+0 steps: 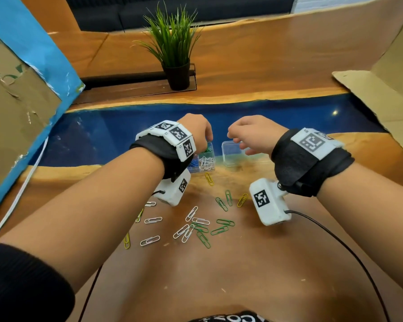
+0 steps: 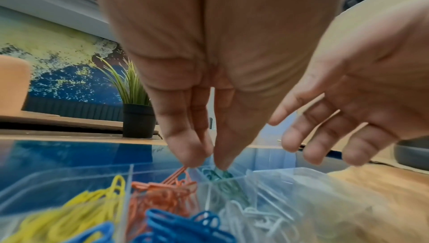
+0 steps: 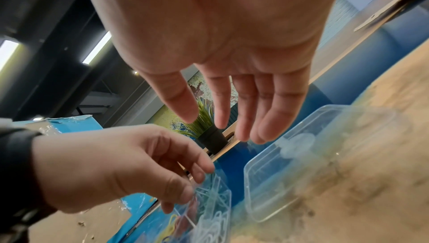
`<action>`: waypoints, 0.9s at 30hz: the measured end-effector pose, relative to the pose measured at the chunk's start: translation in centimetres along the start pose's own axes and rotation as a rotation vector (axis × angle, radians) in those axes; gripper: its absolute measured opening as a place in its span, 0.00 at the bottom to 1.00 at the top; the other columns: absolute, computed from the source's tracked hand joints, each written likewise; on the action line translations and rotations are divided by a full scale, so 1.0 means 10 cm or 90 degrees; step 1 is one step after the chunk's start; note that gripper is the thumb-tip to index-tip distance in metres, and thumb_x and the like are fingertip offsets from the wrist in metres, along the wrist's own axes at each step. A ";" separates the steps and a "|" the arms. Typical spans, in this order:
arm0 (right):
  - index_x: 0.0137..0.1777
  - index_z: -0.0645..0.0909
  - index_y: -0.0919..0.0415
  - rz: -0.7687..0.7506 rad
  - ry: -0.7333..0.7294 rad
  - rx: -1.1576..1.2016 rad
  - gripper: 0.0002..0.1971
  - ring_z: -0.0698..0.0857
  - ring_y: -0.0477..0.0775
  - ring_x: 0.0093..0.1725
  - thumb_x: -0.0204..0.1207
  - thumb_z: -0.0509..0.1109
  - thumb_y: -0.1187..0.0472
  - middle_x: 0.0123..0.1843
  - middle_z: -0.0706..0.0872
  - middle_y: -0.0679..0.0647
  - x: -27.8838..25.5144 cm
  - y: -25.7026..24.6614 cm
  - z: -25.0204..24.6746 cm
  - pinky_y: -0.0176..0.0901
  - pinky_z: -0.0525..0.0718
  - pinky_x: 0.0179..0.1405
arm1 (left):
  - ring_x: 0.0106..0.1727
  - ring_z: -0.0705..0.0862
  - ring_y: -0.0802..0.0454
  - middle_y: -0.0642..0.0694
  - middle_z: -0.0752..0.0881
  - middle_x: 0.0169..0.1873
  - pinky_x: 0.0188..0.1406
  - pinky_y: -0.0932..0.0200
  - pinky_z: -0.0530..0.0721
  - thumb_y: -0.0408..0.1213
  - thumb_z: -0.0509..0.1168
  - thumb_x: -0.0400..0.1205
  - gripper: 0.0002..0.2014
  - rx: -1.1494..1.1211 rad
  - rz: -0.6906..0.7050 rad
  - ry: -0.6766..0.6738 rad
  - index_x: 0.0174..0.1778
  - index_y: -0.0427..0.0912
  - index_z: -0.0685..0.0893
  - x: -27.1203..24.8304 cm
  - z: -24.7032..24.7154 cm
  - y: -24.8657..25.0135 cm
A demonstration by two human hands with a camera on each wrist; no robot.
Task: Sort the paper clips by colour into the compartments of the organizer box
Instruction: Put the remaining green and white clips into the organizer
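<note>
The clear organizer box [image 1: 211,167] holds yellow [image 2: 92,208], orange [image 2: 162,195], blue [image 2: 185,228], white [image 2: 255,215] and green clips [image 2: 220,175] in separate compartments. My left hand [image 2: 207,163] points straight down over the green compartment. Its thumb and finger have a small gap with nothing visible between them, and the tips are just above the green clips. My right hand [image 1: 233,134] hovers with relaxed fingers and holds nothing, above the box's clear lid [image 1: 237,156]. Loose green [image 1: 221,228], white [image 1: 189,231] and yellow clips [image 1: 242,199] lie scattered on the wood nearer me.
A potted plant [image 1: 175,54] stands at the back. A blue-covered cardboard box [image 1: 21,101] is at the left and a cardboard sheet [image 1: 382,94] at the right. Thin black cables [image 1: 335,240] run from the wrist cameras across the table.
</note>
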State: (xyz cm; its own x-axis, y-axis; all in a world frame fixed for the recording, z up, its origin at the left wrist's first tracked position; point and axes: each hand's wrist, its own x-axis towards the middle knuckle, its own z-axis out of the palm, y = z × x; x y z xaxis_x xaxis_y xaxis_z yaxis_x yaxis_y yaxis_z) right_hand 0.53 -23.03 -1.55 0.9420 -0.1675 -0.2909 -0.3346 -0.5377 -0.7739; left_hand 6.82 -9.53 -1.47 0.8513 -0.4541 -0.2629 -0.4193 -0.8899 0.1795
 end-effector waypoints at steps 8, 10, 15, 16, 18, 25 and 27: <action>0.74 0.73 0.50 -0.075 -0.060 -0.265 0.25 0.79 0.53 0.64 0.79 0.56 0.66 0.70 0.80 0.50 0.03 -0.09 0.18 0.41 0.78 0.60 | 0.55 0.84 0.50 0.53 0.84 0.49 0.54 0.57 0.82 0.27 0.62 0.79 0.17 -0.089 0.006 0.066 0.56 0.52 0.84 -0.09 -0.06 -0.23; 0.80 0.65 0.46 -0.091 -0.081 -0.356 0.30 0.76 0.55 0.72 0.79 0.54 0.68 0.78 0.72 0.52 0.04 -0.13 0.23 0.45 0.79 0.65 | 0.56 0.84 0.51 0.52 0.85 0.51 0.54 0.57 0.81 0.28 0.62 0.79 0.17 -0.081 0.003 0.061 0.58 0.52 0.84 -0.14 -0.05 -0.30; 0.81 0.61 0.46 -0.109 -0.115 -0.552 0.30 0.79 0.59 0.66 0.80 0.54 0.66 0.76 0.72 0.58 0.01 -0.17 0.37 0.45 0.78 0.47 | 0.54 0.83 0.52 0.52 0.86 0.52 0.50 0.61 0.77 0.32 0.62 0.81 0.14 -0.077 0.015 0.064 0.59 0.51 0.84 -0.29 -0.01 -0.45; 0.81 0.62 0.46 -0.111 -0.113 -0.572 0.29 0.80 0.60 0.64 0.80 0.55 0.64 0.74 0.72 0.59 0.01 -0.17 0.40 0.46 0.78 0.48 | 0.54 0.83 0.52 0.52 0.86 0.51 0.49 0.61 0.76 0.33 0.63 0.81 0.13 -0.077 0.019 0.065 0.59 0.51 0.83 -0.32 0.00 -0.47; 0.79 0.65 0.47 -0.116 -0.110 -0.600 0.26 0.80 0.60 0.62 0.80 0.55 0.62 0.71 0.72 0.60 0.03 -0.17 0.44 0.48 0.79 0.52 | 0.52 0.83 0.53 0.53 0.86 0.49 0.48 0.61 0.75 0.35 0.63 0.81 0.12 -0.080 0.026 0.066 0.59 0.50 0.83 -0.38 0.02 -0.50; 0.76 0.69 0.51 -0.126 -0.035 -0.600 0.24 0.81 0.63 0.62 0.80 0.58 0.63 0.70 0.72 0.58 0.11 -0.25 0.49 0.52 0.82 0.58 | 0.49 0.81 0.55 0.55 0.83 0.46 0.47 0.62 0.73 0.40 0.64 0.81 0.12 -0.097 0.038 0.072 0.60 0.51 0.83 -0.51 0.05 -0.57; 0.74 0.72 0.54 -0.124 -0.041 -0.640 0.21 0.80 0.62 0.63 0.80 0.58 0.63 0.70 0.73 0.59 0.11 -0.26 0.50 0.52 0.81 0.59 | 0.49 0.80 0.55 0.55 0.84 0.46 0.47 0.62 0.73 0.39 0.64 0.82 0.12 -0.099 0.036 0.078 0.60 0.51 0.83 -0.54 0.06 -0.60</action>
State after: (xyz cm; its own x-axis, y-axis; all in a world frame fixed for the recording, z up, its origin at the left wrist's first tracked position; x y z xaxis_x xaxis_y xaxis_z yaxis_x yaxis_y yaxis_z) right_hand 2.35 -17.70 -2.62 0.9643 0.0253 -0.2637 0.0289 -0.9995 0.0099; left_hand 4.56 -1.77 -1.70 0.8639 -0.4859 -0.1322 -0.4216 -0.8415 0.3379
